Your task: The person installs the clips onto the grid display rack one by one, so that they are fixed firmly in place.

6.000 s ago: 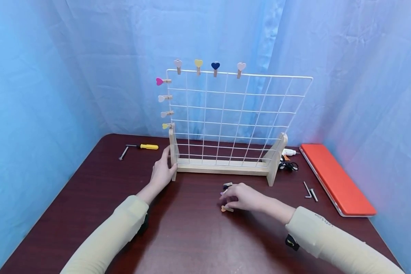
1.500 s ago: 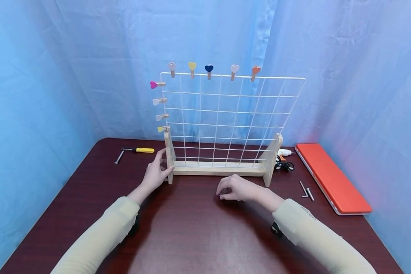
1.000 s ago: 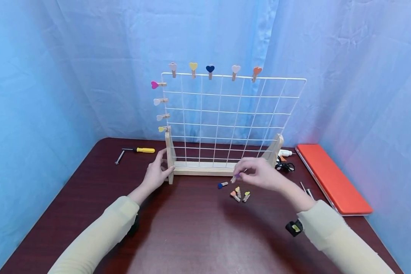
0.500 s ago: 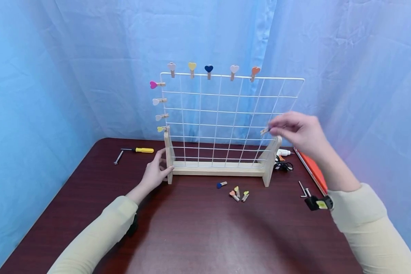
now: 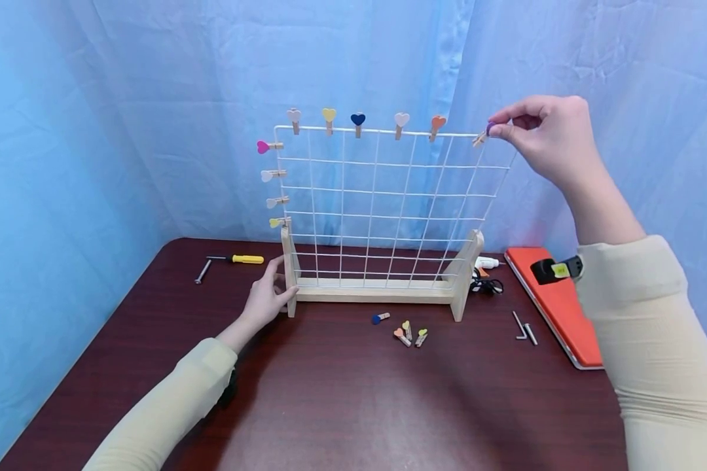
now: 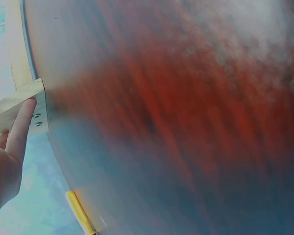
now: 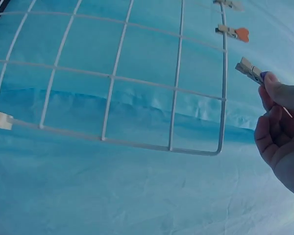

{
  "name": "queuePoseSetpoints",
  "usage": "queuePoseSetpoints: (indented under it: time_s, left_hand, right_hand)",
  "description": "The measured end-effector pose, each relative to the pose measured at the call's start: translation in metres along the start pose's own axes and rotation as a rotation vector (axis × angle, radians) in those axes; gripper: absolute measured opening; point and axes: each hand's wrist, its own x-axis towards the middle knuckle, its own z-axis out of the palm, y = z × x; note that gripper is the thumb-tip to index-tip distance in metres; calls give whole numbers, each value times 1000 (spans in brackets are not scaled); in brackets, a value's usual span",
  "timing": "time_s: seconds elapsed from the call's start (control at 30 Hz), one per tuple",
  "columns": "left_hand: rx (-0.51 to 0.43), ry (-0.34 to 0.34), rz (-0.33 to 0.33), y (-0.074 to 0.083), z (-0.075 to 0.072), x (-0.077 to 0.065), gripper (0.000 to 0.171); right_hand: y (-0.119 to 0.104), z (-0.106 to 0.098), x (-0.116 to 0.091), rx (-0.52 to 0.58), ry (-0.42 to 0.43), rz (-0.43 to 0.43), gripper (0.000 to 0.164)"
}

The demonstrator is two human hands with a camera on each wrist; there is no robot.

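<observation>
My right hand [image 5: 556, 140] pinches a small wooden clothespin [image 5: 479, 139] by its purple heart end, beside the right part of the white wire grid's [image 5: 377, 166] top bar. In the right wrist view the clothespin [image 7: 250, 70] shows a gap from the wire, with an orange heart clothespin [image 7: 232, 33] clipped nearby. Low on the left, my left hand [image 5: 264, 302] grips the left upright [image 5: 289, 271] of the wooden stand, thumb in front; its other fingers are partly hidden. Heart clothespins in several colours line the grid's top and left edges.
Several loose clothespins [image 5: 403, 337] and a blue one [image 5: 380, 318] lie before the stand. A yellow-handled screwdriver [image 5: 247, 260] and a bolt [image 5: 203, 271] are at left. A red case [image 5: 542, 288], metal hardware [image 5: 525, 329], a black cable [image 5: 486, 285] and a white tool [image 5: 486, 263] lie right.
An orange clothespin has been added to the top bar. My right hand has picked up the purple clothespin from the table and raised it to the grid's upper right. My left hand stays put.
</observation>
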Motion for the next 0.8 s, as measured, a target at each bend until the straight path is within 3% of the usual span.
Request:
queuePoseSetpoints:
  time_s: [0.3,0.8]
  left_hand:
    - [-40,-9,-10,0,0,-1,73]
    - [-36,0,-7,0,1,-1,73]
  right_hand:
    - [-1,-2,21,-167,-105,-36,26]
    - [-1,5,28,-204,-136,-109,24]
